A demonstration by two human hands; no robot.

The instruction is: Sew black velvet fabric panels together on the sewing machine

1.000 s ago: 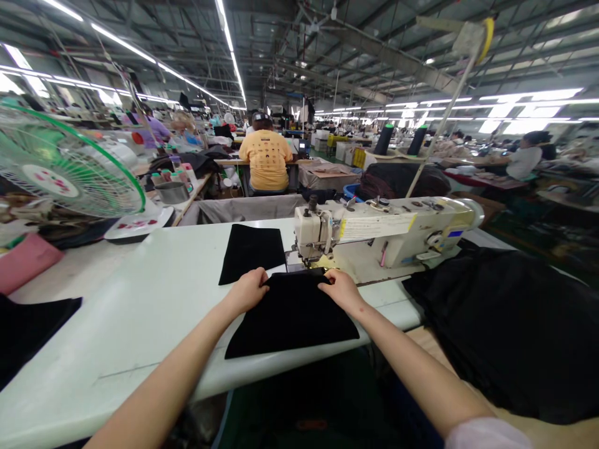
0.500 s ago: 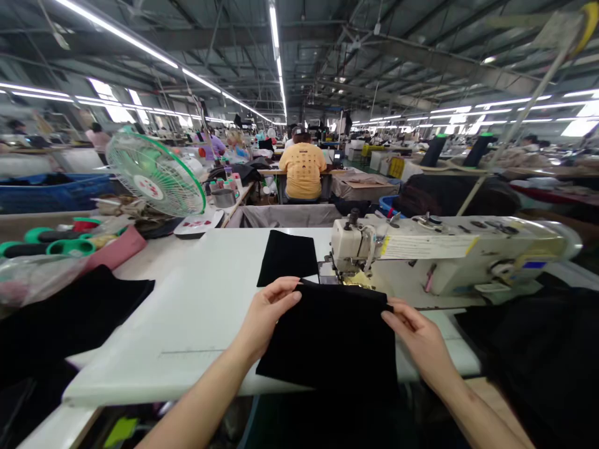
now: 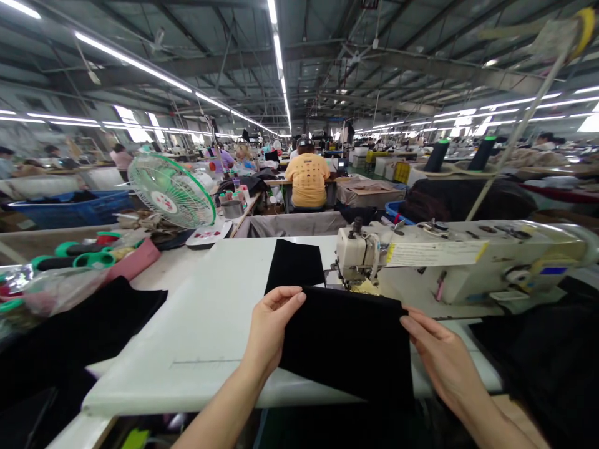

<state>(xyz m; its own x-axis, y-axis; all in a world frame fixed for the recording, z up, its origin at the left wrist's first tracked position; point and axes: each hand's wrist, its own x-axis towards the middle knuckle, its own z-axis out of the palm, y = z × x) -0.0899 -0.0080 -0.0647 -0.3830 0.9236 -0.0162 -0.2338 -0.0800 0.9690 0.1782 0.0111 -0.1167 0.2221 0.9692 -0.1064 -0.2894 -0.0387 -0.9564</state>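
Left hand (image 3: 266, 330) and right hand (image 3: 444, 358) pinch black cloth (image 3: 346, 343); the label (image 3: 430, 254) on the sewing machine (image 3: 486, 280) is unreadable.

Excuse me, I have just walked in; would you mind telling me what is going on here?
A person's left hand and right hand pinch the two top corners of a black cloth piece, holding it over the white table in front of the sewing machine. A second black piece lies flat on the table, left of the machine.
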